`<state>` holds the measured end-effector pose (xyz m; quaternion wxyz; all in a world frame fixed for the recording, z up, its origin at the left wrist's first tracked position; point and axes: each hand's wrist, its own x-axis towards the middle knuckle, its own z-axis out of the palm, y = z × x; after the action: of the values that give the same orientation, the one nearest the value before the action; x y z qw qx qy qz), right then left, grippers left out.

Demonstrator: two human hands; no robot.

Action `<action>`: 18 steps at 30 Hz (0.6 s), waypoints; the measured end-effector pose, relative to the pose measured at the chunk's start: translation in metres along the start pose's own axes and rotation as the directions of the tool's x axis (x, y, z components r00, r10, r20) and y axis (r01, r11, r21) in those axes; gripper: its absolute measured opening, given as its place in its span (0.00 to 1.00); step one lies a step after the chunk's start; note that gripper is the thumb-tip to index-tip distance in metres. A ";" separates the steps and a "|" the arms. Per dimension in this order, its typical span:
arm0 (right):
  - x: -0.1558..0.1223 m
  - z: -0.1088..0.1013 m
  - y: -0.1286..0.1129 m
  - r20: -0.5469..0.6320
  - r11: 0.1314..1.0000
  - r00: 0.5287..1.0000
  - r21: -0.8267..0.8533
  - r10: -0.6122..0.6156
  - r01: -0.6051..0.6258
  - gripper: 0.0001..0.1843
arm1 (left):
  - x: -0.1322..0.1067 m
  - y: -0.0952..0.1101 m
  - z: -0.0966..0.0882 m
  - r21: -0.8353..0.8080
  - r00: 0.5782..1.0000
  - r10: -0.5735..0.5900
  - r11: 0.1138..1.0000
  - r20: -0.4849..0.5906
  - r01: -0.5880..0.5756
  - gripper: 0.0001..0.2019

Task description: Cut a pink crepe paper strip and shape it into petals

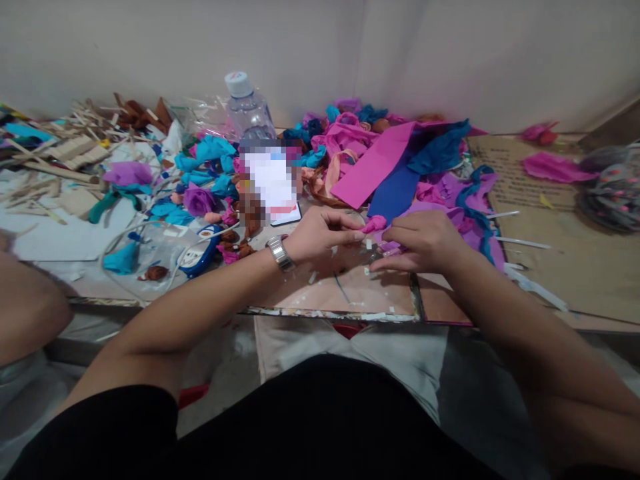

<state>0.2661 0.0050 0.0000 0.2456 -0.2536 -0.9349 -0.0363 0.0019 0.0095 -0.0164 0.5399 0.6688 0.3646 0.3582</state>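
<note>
A small twisted piece of pink crepe paper [374, 224] is pinched between the thumb and fingers of my left hand [323, 233], which wears a metal watch at the wrist. My right hand [425, 241] is just to its right, fingers curled close to the pink piece. What lies between the right thumb and fingers is too small and blurred to name. Purple paper shows behind those fingers. Under both hands is the brownish tabletop [345, 293], dotted with tiny white scraps. Beyond them lie a flat pink paper strip [373, 173] and a dark blue strip [395, 190].
A phone [285, 213] and a capped clear bottle [250, 113] stand amid crumpled paper flowers. To the left are wooden sticks [60, 170], green-handled pliers [107, 205] and a blue tape measure [200, 253]. Cardboard [550, 267] covers the right side. Another person's arm [30, 307] rests at far left.
</note>
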 end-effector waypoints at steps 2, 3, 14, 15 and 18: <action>0.000 -0.002 0.000 0.005 1.000 1.000 -0.009 0.002 -0.002 0.33 | 0.001 0.003 -0.002 -0.002 1.000 -0.004 1.000 -0.017 0.004 0.18; 0.000 -0.003 -0.001 0.014 1.000 1.000 -0.031 -0.002 0.003 0.34 | 0.001 0.003 -0.002 0.019 0.999 0.000 1.000 -0.032 0.001 0.18; 0.001 -0.001 -0.004 0.067 0.984 0.997 -0.170 -0.045 0.056 0.34 | -0.009 0.006 0.005 0.471 0.961 0.276 0.849 -0.013 -0.238 0.10; 0.001 0.000 -0.003 0.058 0.985 0.997 -0.161 -0.046 0.055 0.34 | -0.009 0.005 0.005 0.488 0.957 0.289 0.837 -0.009 -0.248 0.10; 0.000 0.003 -0.003 0.055 0.990 0.998 -0.135 -0.033 0.040 0.33 | -0.009 0.003 0.005 0.520 0.951 0.310 0.812 -0.002 -0.264 0.09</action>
<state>0.2632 0.0034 -0.0020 0.2021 -0.2533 -0.9410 -0.0979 0.0021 -0.0010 -0.0147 0.2653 0.8194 0.3647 0.3539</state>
